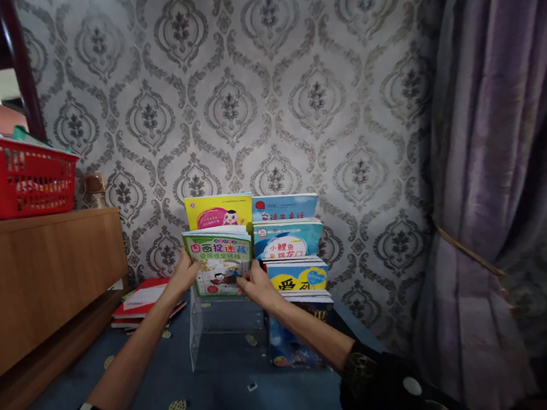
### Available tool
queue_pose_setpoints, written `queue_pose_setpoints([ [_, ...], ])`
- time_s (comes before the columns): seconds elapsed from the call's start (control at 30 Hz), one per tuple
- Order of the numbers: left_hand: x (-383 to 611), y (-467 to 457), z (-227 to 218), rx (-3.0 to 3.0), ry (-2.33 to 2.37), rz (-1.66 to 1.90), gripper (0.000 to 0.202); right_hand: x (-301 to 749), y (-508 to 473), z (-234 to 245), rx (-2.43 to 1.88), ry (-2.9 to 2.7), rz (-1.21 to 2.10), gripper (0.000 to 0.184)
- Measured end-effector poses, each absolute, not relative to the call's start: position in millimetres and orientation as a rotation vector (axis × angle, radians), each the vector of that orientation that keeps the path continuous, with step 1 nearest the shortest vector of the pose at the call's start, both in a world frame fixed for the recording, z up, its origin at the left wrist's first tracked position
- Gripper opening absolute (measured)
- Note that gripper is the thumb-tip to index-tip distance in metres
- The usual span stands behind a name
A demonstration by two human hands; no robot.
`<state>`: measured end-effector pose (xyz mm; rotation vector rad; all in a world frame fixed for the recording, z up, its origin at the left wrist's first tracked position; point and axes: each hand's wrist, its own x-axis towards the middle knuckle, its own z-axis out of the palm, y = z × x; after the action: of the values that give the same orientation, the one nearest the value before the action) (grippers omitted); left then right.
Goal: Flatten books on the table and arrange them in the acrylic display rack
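Both my hands hold a green-covered children's book [218,261] upright at a clear acrylic tiered rack [220,333] on the blue carpet. My left hand [184,275] grips its left edge and my right hand [258,286] grips its lower right corner, fingers closed on it. Behind it in the rack stands a yellow book [218,210]. The rack's right column holds several blue and yellow books [288,240] in stepped rows.
A stack of red and white books [142,303] lies on the floor left of the rack. A wooden cabinet [36,283] at left carries a red plastic basket [7,176]. Patterned wallpaper is behind; a purple curtain [500,168] hangs at right.
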<state>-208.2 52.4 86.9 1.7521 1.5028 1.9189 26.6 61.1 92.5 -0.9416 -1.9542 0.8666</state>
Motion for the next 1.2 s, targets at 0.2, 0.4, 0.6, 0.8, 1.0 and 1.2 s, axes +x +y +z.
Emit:
queue_pose_setpoints([
  [0.2, -206.5, 56.6, 79.9, 1.764, 1.439, 1.920, 0.042, 27.0, 63.6, 86.9, -0.934, -1.950, 0.887, 0.030],
  [0.4, -203.3, 55.4, 79.3, 1.754, 1.406, 1.893, 0.050, 23.3, 65.6, 82.8, -0.937, -1.932, 0.940, 0.026],
  [0.6, -203.9, 53.8, 80.0, 1.755, 1.427, 1.863, 0.051, 25.7, 61.6, 85.7, -0.920, -1.906, 1.014, 0.026],
  [0.8, -207.2, 51.2, 83.5, 1.754, 1.486, 1.825, 0.047, 25.9, 42.4, 84.5, -0.880, -1.847, 1.078, 0.042],
  [1.0, -206.4, 42.9, 84.7, 1.747, 1.506, 1.789, 0.051, 32.8, 7.5, 44.9, -0.772, -1.869, 1.236, 0.062],
  [1.2, -202.3, 38.9, 83.0, 1.699, 1.533, 1.783, 0.045, 43.0, -16.4, -13.8, -0.800, -1.928, 1.462, 0.066],
])
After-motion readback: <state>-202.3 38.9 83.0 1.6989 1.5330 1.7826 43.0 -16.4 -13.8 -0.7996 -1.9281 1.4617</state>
